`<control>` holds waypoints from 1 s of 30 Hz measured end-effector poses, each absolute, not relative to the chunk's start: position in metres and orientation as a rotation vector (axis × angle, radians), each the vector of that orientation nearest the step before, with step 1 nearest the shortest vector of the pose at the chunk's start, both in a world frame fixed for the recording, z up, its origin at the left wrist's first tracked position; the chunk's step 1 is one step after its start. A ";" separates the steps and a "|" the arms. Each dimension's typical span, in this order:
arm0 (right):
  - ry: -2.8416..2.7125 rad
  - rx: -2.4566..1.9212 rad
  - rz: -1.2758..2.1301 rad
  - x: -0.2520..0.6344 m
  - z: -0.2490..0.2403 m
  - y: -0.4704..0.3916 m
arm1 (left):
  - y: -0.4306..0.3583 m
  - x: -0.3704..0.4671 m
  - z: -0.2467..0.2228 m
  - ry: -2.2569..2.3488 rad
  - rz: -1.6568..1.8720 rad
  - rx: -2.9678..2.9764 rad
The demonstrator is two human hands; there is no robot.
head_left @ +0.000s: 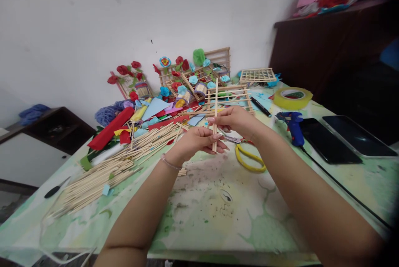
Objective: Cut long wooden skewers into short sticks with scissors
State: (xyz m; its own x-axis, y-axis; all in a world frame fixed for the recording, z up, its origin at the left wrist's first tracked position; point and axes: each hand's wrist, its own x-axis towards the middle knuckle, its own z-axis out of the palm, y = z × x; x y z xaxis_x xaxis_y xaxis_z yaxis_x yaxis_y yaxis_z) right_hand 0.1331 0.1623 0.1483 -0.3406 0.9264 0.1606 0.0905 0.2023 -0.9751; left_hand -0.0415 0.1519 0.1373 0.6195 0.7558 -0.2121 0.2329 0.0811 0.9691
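Over the middle of the table, a thin wooden stick [216, 96] stands nearly upright between my two hands. A shorter piece seems to lie along its lower part. My left hand [201, 140], with a bracelet at the wrist, pinches the sticks near the bottom end. Just above it, my right hand [235, 120] grips them between thumb and fingers. Scissors with yellow handles [251, 161] lie beneath my right hand, their blades partly hidden by it. Left of my hands spreads a loose pile of wooden sticks [102, 175], and a few short cut pieces [182, 172] rest by my left wrist.
Behind are stick frames [229, 96], paper flowers [198, 57] and coloured paper scraps [156, 107]. At right lie a blue glue gun [294, 127] with a trailing cord, yellow tape [293, 97], a black marker [261, 107] and two phones [330, 140]. A craft knife [52, 191] lies far left.
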 end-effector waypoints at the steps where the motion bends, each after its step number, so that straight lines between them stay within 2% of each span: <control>1: -1.636 -0.972 1.237 0.134 0.148 0.162 | 0.152 -0.042 0.137 0.879 0.480 1.472; 23: -1.543 -1.013 1.250 0.132 0.150 0.164 | 0.150 -0.044 0.143 0.895 0.479 1.491; 25: -1.544 -1.137 1.146 0.139 0.160 0.159 | 0.152 -0.048 0.146 0.917 0.474 1.520; 30: -1.893 -1.540 0.616 0.170 0.182 0.134 | 0.158 -0.063 0.155 0.981 0.454 1.600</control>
